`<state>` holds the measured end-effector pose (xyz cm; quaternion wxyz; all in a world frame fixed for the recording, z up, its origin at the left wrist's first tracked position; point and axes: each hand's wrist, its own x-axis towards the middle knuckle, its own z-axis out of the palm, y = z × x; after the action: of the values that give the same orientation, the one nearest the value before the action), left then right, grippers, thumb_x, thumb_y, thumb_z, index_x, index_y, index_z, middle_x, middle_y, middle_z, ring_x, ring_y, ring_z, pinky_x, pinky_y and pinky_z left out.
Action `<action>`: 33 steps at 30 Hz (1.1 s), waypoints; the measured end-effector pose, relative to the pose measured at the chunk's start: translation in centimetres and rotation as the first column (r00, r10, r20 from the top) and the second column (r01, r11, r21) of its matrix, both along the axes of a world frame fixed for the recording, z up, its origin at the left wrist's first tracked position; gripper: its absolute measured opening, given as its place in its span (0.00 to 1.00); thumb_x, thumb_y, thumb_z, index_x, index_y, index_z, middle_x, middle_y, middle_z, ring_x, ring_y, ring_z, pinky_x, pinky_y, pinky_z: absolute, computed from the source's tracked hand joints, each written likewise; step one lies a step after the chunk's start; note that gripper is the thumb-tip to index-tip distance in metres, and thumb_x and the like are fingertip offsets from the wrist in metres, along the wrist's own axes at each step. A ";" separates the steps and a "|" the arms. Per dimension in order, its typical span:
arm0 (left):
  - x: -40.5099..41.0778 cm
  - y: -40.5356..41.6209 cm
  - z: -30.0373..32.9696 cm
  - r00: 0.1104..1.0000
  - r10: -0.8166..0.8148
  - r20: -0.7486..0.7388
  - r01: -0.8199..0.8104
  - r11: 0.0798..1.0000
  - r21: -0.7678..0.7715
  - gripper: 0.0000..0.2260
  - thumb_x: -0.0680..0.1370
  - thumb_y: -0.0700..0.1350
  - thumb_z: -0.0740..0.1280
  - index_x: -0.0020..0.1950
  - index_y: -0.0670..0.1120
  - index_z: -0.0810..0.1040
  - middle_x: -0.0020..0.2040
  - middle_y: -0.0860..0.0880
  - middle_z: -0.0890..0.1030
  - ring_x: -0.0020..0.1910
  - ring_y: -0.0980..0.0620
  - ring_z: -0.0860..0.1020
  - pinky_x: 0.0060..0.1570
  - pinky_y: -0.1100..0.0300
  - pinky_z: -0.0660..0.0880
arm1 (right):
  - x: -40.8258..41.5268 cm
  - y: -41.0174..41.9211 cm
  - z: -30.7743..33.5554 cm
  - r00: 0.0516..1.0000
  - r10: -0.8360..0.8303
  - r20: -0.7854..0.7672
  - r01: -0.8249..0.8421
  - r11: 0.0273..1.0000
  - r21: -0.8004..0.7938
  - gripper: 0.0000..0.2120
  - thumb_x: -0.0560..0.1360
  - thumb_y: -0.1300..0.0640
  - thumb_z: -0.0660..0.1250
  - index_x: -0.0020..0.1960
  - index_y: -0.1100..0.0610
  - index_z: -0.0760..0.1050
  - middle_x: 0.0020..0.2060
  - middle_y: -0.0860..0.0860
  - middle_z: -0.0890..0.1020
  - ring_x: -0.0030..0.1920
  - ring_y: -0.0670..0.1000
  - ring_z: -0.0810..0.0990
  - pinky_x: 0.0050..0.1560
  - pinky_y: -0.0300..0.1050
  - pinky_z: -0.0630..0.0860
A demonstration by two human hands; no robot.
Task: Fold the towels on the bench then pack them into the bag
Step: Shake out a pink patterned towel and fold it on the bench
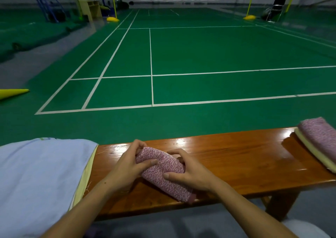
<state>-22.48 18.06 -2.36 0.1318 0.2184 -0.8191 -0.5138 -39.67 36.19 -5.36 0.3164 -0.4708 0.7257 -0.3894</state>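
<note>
A pink-and-white patterned towel (163,170), folded into a narrow bundle, lies at a slant on the glossy wooden bench (236,157). My left hand (127,165) grips its far left end, thumb on top and fingers curled round the edge. My right hand (189,172) holds the bundle's right side, fingers curled over the top and thumb pressed on the near face. A light blue towel (40,179) with a pale yellow one (85,175) under it covers the bench's left end. A folded pink towel (320,137) lies on a folded cream one (309,150) at the right end. No bag is in view.
Beyond the bench stretches a green badminton court (181,55) with white lines, a net and yellow posts (113,2). A yellow base (12,93) lies on the floor at left. A chair (276,8) stands far back right. The bench leg (280,205) shows at lower right.
</note>
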 end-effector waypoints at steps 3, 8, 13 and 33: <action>-0.1 0.2 0.1 0.998 0.051 -0.046 -0.046 0.994 0.099 0.15 0.77 0.42 0.76 0.59 0.45 0.74 0.53 0.46 0.85 0.50 0.49 0.86 0.44 0.56 0.83 | -0.3 0.5 0.1 0.997 -0.021 0.077 0.026 0.998 -0.064 0.34 0.71 0.44 0.80 0.72 0.40 0.68 0.60 0.50 0.82 0.57 0.49 0.85 0.58 0.58 0.83; -0.6 0.4 -0.1 0.990 0.110 -0.090 -0.105 0.993 0.056 0.15 0.79 0.46 0.74 0.63 0.54 0.75 0.55 0.47 0.84 0.51 0.49 0.85 0.47 0.49 0.85 | -0.7 3.0 1.4 0.996 -0.081 0.025 0.083 0.985 -0.152 0.32 0.76 0.47 0.77 0.74 0.37 0.66 0.63 0.48 0.77 0.59 0.47 0.82 0.57 0.55 0.83; -2.4 2.0 -0.1 0.993 0.041 -0.107 -0.033 0.996 0.079 0.15 0.79 0.47 0.73 0.62 0.56 0.72 0.52 0.45 0.87 0.49 0.45 0.87 0.50 0.38 0.84 | -1.3 6.4 2.8 0.976 -0.134 -0.172 0.091 0.967 -0.237 0.17 0.78 0.46 0.74 0.65 0.41 0.75 0.64 0.45 0.76 0.68 0.42 0.74 0.67 0.35 0.72; -36.3 20.8 1.4 0.963 -0.270 0.009 0.268 0.949 -0.165 0.05 0.77 0.44 0.77 0.51 0.45 0.85 0.51 0.49 0.84 0.56 0.50 0.80 0.54 0.58 0.73 | -20.3 27.1 3.8 0.703 -0.578 -0.415 0.610 0.789 -0.066 0.11 0.77 0.45 0.74 0.57 0.46 0.82 0.61 0.48 0.68 0.63 0.45 0.69 0.68 0.45 0.68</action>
<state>-58.83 38.87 -0.92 0.0836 0.0896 -0.8799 -0.4591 -59.94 63.29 -1.52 0.0306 -0.2705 0.9026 -0.3336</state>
